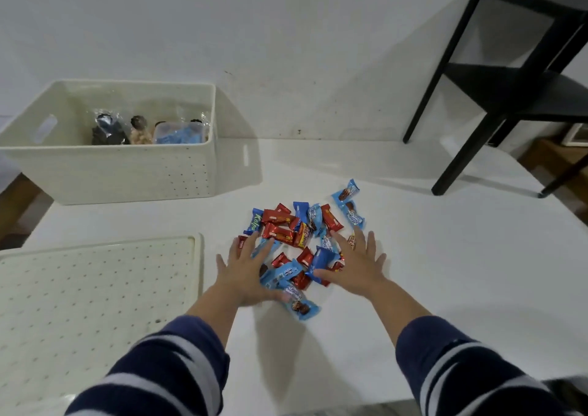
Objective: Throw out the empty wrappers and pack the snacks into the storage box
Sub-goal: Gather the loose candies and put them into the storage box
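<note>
A pile of red and blue snacks (299,243) lies on the white desk (445,256) between two flat, spread hands: left hand (245,272) and right hand (356,266), both touching it, fingers straight, gripping nothing. The storage box (127,173) sits beyond the left fingers (nearer that hand), already holding bagged items; its lid (95,288) lies just left.

A white table (445,272) fills the lower and middle part of the frame, its far edge meeting a plain white wall (286,33) that spans the top. A black chair (509,91) with an open frame back stands at the upper right, one leg resting on the table surface near the right edge. A strip of brown wooden floor (541,157) shows beyond the table's right edge.
</note>
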Tool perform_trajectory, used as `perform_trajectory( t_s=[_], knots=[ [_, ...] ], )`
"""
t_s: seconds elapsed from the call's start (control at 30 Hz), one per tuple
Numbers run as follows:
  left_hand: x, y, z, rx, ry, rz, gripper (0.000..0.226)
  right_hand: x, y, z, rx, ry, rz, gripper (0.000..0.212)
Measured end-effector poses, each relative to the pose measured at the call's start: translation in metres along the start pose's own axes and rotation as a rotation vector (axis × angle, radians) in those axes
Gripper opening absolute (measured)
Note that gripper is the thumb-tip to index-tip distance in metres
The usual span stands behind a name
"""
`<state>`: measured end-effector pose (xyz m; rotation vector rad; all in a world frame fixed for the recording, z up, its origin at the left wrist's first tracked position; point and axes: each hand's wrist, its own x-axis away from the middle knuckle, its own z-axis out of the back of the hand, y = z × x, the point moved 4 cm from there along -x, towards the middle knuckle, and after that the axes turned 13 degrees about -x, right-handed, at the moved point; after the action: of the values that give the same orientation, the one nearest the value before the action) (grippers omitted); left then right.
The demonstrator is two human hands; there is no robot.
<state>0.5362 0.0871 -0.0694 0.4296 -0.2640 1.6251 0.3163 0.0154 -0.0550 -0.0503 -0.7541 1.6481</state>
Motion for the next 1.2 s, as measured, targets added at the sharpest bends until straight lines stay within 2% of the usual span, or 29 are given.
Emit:
perform_trajectory(
  t_s=[0.17, 0.3, 0.4, 0.47, 0.6, 0.67, 0.77, 0.93, 1.07, 1.2],
  knots=[
    [-0.025, -0.001, -0.026, -0.109, 0.105, 0.004, 0.125, -0.040, 0.015, -0.011, 0.227, 0.046, 0.207, 0.116],
    [-0.054, -0.010, -0.017, -0.123, 0.290, -0.060, 0.121, -0.078, 0.006, -0.010, 0.361, 0.067, 0.423, 0.108],
    [-0.076, -0.013, -0.009, -0.193, 0.284, -0.109, 0.115, -0.101, -0.006, -0.013, 0.403, 0.028, 0.511, 0.097],
    [-0.084, -0.010, -0.007, -0.250, 0.302, -0.125, 0.107, -0.104, -0.008, -0.017, 0.404, 0.054, 0.541, 0.087],
    [-0.083, -0.002, -0.012, -0.257, 0.598, -0.088, 0.080, -0.099, -0.004, -0.023, 0.310, 0.208, 0.583, 0.070],
    [-0.081, 0.000, -0.013, -0.233, 0.676, -0.089, 0.071, -0.100, -0.003, -0.022, 0.283, 0.224, 0.601, 0.067],
    [-0.078, 0.001, -0.006, -0.181, 0.693, -0.091, 0.063, -0.100, -0.006, -0.019, 0.230, 0.234, 0.628, 0.064],
    [-0.073, 0.003, -0.003, -0.120, 0.714, -0.111, 0.052, -0.095, -0.003, -0.021, 0.180, 0.337, 0.717, 0.037],
    [-0.070, 0.003, -0.006, -0.012, 0.725, -0.075, 0.037, -0.096, -0.003, -0.023, 0.237, 0.294, 0.680, 0.048],
    [-0.065, 0.004, -0.006, 0.082, 0.744, -0.004, 0.037, -0.098, -0.009, -0.016, 0.253, 0.169, 0.610, 0.055]
  ],
)
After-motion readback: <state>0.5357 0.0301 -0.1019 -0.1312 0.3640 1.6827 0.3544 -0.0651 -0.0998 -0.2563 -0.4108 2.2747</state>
